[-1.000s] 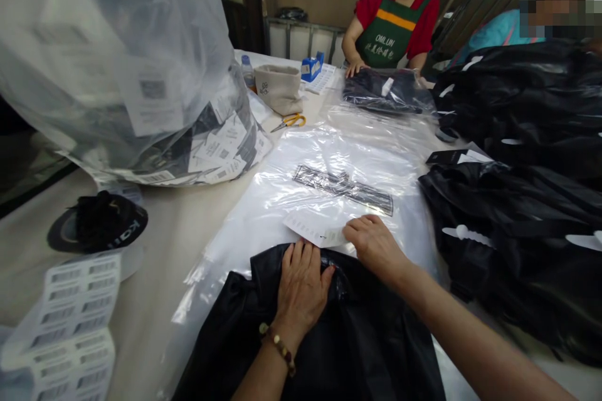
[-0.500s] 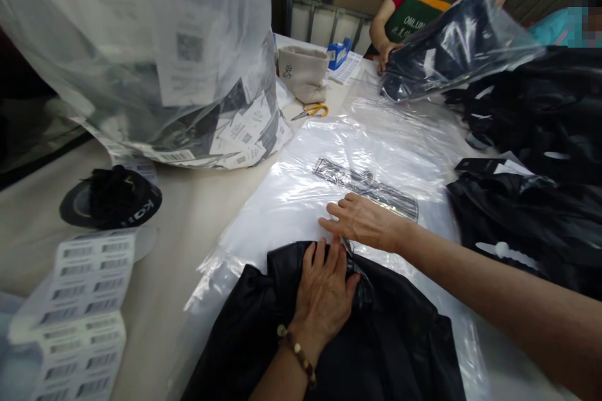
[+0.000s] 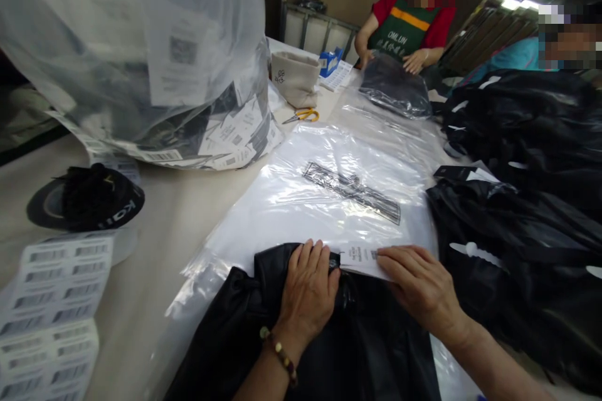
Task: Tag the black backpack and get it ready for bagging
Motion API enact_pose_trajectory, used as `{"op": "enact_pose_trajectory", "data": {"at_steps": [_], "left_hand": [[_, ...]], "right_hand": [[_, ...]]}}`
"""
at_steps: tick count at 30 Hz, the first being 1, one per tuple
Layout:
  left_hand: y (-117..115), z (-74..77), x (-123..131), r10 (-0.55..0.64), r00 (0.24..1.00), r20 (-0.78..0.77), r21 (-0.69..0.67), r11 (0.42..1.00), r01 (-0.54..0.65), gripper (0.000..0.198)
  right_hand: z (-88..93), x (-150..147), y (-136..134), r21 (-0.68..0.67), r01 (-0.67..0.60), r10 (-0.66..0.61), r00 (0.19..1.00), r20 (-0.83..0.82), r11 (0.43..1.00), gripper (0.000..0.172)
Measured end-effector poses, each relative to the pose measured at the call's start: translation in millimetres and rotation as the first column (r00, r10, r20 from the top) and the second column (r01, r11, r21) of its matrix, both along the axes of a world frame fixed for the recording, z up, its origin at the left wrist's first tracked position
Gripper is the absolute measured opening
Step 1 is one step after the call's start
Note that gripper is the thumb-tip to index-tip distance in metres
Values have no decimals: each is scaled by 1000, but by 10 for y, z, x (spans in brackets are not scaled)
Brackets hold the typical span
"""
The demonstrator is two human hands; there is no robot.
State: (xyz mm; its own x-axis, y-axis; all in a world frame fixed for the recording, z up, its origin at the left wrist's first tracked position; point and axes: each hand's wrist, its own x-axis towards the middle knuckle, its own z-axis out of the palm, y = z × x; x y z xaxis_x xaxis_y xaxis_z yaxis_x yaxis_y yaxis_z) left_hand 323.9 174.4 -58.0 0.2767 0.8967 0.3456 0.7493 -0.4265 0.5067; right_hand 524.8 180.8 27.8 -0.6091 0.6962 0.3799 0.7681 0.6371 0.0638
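A black garment [image 3: 376, 344] lies at the front on a stack of clear plastic bags [image 3: 263, 200]. My left hand [image 3: 308, 288], with a beaded bracelet at the wrist, presses flat on the garment's top edge, its fingers stretched out. To its right my right hand [image 3: 418, 282] has its fingers closed on the right end of a white printed tag [image 3: 355, 257]. The tag lies across the garment's top edge, its left end beside my left hand. A dark printed strip [image 3: 352, 193] shows on the bags above the tag.
Left stand a big bag of tags [image 3: 183, 75], a black cap-like item [image 3: 89, 200] and barcode stickers [image 3: 56, 282]. Scissors [image 3: 303, 116] lie by a beige pouch [image 3: 296, 78]. Black garments [image 3: 527, 232] fill the right. Behind, a person in a green apron [image 3: 404, 31] handles a bagged item.
My right hand has moved right and nearer, and the white tag now shows in it. My left hand stays on the garment. The other person's bagged item has come down onto the table.
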Motion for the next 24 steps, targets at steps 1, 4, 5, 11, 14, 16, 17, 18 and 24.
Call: {"op": "enact_pose_trajectory", "data": {"at_steps": [1, 4, 5, 11, 14, 16, 17, 18, 24], "left_hand": [[5, -5, -14, -1, 999, 42, 9, 1000, 1, 36], [26, 7, -83, 8, 963, 269, -52, 999, 6, 35], [35, 23, -113, 38, 927, 372, -116, 993, 6, 35], [139, 134, -276, 285, 709, 645, -470, 880, 74, 42], [215, 117, -297, 229, 796, 561, -513, 850, 116, 35], [262, 101, -283, 174, 855, 489, -514, 849, 121, 32], [279, 100, -268, 145, 878, 457, -504, 856, 120, 31], [292, 105, -247, 118, 897, 426, -489, 864, 119, 30], [255, 149, -87, -71, 975, 209, -356, 923, 143, 31]], "right_hand": [[42, -67, -91, 2, 21, -21, 999, -36, 1000, 15], [148, -391, -323, 3, 67, -66, 989, -135, 998, 18], [157, -531, -391, 5, 85, -83, 984, -160, 996, 19], [-213, -1255, -755, 31, 223, -214, 960, -180, 974, 36], [-495, -1364, -880, 34, 295, -288, 948, -136, 955, 35], [-600, -1373, -919, 0, 328, -326, 939, -108, 945, 31], [-618, -1371, -927, -24, 336, -337, 937, -95, 942, 29], [-614, -1367, -932, -48, 341, -344, 935, -84, 939, 27], [-421, -1308, -1024, -118, 342, -346, 938, -18, 932, 20]]}}
